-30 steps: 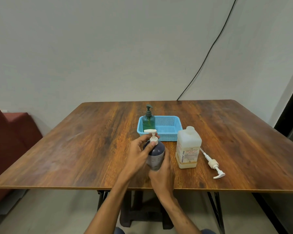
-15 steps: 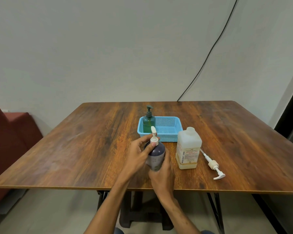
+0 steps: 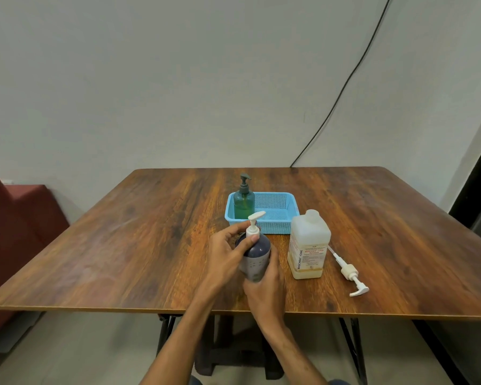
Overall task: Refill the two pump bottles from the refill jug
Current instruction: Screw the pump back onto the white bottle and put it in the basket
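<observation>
Head | jug [image 3: 308, 245] label: BIOCHEK CHG | left grip [image 3: 228, 251] pinches pump [image 3: 253, 227] | right grip [image 3: 264, 290] holds dark bottle [image 3: 257, 252]

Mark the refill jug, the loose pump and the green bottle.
refill jug [image 3: 309, 237]: head view, upper body above the label
loose pump [image 3: 350, 271]: head view, screw collar
green bottle [image 3: 244, 204]: head view, middle of body

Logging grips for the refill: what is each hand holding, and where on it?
Both hold the dark bottle: the left hand pinches its white pump collar, the right hand grips its lower body.
</observation>
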Demonstrator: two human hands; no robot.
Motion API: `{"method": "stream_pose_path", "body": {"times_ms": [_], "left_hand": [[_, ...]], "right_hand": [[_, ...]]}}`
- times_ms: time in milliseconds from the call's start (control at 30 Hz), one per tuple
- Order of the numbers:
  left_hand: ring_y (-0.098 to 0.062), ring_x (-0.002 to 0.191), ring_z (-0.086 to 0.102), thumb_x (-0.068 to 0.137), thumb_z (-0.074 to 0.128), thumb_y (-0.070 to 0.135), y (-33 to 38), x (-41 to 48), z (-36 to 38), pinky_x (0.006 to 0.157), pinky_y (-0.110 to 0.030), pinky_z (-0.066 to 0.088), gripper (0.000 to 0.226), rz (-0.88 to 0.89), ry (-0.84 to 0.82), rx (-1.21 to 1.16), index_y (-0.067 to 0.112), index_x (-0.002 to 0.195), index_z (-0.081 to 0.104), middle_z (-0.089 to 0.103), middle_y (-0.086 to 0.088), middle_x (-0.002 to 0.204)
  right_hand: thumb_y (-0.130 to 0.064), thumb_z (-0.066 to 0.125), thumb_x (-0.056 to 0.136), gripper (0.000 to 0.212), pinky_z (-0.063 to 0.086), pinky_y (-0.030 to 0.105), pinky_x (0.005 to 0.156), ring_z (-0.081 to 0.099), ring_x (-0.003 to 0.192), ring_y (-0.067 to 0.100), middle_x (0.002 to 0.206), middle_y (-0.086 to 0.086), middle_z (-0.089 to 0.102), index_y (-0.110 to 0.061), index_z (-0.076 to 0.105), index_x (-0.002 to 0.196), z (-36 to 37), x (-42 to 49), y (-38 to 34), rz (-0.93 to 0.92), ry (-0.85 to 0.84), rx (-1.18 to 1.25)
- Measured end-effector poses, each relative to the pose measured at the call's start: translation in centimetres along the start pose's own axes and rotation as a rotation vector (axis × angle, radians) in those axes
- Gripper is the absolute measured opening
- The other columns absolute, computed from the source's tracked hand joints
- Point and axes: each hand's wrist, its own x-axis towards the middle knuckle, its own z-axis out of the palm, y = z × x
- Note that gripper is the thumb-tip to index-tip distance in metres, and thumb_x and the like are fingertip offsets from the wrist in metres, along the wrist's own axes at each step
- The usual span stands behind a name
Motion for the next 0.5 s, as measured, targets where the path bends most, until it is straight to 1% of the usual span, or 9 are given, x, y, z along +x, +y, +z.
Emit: {"method": "stream_pose_path", "body": {"times_ms": [67, 100, 200, 267, 367, 433, 500], "left_hand": [[-0.007, 0.112, 0.066, 0.089, 0.073, 0.013, 0.0, -0.1, 0.0, 0.089, -0.022, 0.055, 0.031, 0.015, -0.006, 0.017, 0.021, 0.119, 0.067, 0.07, 0.006, 0.116], [-0.005, 0.111, 0.065, 0.087, 0.075, 0.015, 0.0, -0.3, 0.2, 0.088, -0.019, 0.054, 0.033, 0.028, 0.014, 0.04, 0.023, 0.118, 0.065, 0.069, 0.008, 0.116], [-0.005, 0.103, 0.067, 0.079, 0.083, 0.018, 0.1, -0.5, 0.9, 0.083, -0.018, 0.055, 0.039, 0.035, 0.11, 0.028, 0.015, 0.114, 0.067, 0.07, 0.004, 0.11], [-0.007, 0.097, 0.07, 0.079, 0.083, 0.013, 0.3, -0.5, 1.1, 0.078, -0.017, 0.055, 0.033, 0.032, 0.142, 0.002, 0.011, 0.109, 0.069, 0.073, 0.002, 0.103], [-0.005, 0.096, 0.071, 0.083, 0.078, 0.01, 0.1, -0.3, 0.8, 0.078, -0.017, 0.055, 0.029, 0.066, 0.11, 0.035, 0.008, 0.111, 0.072, 0.074, 0.004, 0.103], [-0.007, 0.1, 0.07, 0.085, 0.077, 0.011, -0.1, -0.2, 0.4, 0.082, -0.02, 0.056, 0.03, 0.076, 0.086, 0.065, 0.008, 0.114, 0.072, 0.075, 0.002, 0.107], [-0.008, 0.104, 0.07, 0.086, 0.076, 0.011, -0.4, 0.0, 0.2, 0.087, -0.023, 0.057, 0.032, 0.077, 0.072, 0.087, 0.009, 0.117, 0.072, 0.074, 0.001, 0.111]], "right_hand": [[-0.062, 0.067, 0.068, 0.089, 0.058, 0.04, 0.09, 0.058, 0.118, 0.008, 0.134, -0.014, 0.056, -0.039, 0.033, 0.147, 0.0, 0.0, -0.2, 0.003, 0.003, 0.006], [-0.061, 0.068, 0.069, 0.087, 0.058, 0.039, 0.088, 0.059, 0.116, 0.008, 0.132, -0.014, 0.057, -0.04, 0.033, 0.146, 0.0, -0.1, -0.2, -0.001, 0.007, 0.003], [-0.044, 0.077, 0.077, 0.081, 0.058, 0.037, 0.087, 0.059, 0.114, 0.005, 0.13, -0.016, 0.057, -0.039, 0.035, 0.145, 0.0, 0.0, -0.2, -0.016, 0.021, -0.02], [-0.041, 0.076, 0.077, 0.079, 0.058, 0.037, 0.086, 0.059, 0.114, 0.005, 0.13, -0.015, 0.057, -0.038, 0.036, 0.145, 0.0, 0.0, 0.0, -0.013, 0.019, -0.026], [-0.038, 0.079, 0.076, 0.082, 0.058, 0.037, 0.086, 0.06, 0.114, 0.006, 0.13, -0.014, 0.058, -0.037, 0.035, 0.145, 0.1, 0.1, 0.1, -0.005, 0.011, -0.033], [-0.042, 0.079, 0.074, 0.084, 0.058, 0.036, 0.087, 0.059, 0.115, 0.005, 0.131, -0.014, 0.057, -0.037, 0.035, 0.145, 0.1, 0.1, 0.1, -0.004, 0.008, -0.019], [-0.054, 0.075, 0.072, 0.086, 0.059, 0.035, 0.087, 0.058, 0.115, 0.004, 0.131, -0.015, 0.056, -0.037, 0.034, 0.146, 0.1, 0.1, 0.0, -0.007, 0.004, -0.004]]}}
